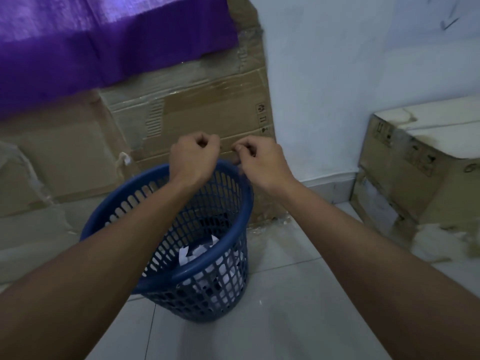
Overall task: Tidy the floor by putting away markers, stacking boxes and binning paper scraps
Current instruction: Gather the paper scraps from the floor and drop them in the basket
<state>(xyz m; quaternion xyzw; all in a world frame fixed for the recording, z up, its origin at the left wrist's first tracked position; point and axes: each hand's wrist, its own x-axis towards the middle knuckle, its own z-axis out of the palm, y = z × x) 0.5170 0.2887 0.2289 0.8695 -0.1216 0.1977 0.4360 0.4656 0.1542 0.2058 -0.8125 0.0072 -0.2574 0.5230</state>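
Hands over the far rim of the blue bin (181, 275): left hand (193, 158) fisted, right hand (259, 162) pinched, contents unseen; paper scraps (197, 253) lie inside on the floor; release best made squarely above the opening.

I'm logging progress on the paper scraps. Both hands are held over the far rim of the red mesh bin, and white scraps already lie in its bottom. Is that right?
Not quite: the mesh bin is blue, not red, as the head view shows. The rest stands: the left hand and right hand are held over its far rim, fingers curled, and white paper scraps lie in its bottom.
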